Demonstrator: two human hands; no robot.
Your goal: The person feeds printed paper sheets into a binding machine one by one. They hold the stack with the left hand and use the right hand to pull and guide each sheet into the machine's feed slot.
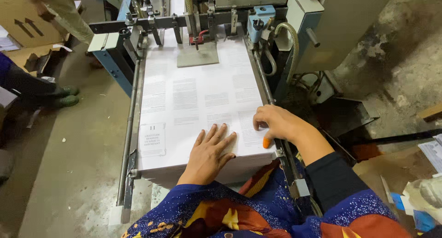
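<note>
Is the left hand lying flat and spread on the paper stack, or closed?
Flat and spread: the left hand rests palm down on the stack of printed sheets, fingers extended and slightly apart.

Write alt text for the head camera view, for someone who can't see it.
Two bare hands rest on a thick stack of printed sheets in a machine's feeder: the left hand lies flat near the front edge, the right hand grips the right edge, an orange cover on its thumb. Another person's shoes show at far left on the concrete floor.
</note>
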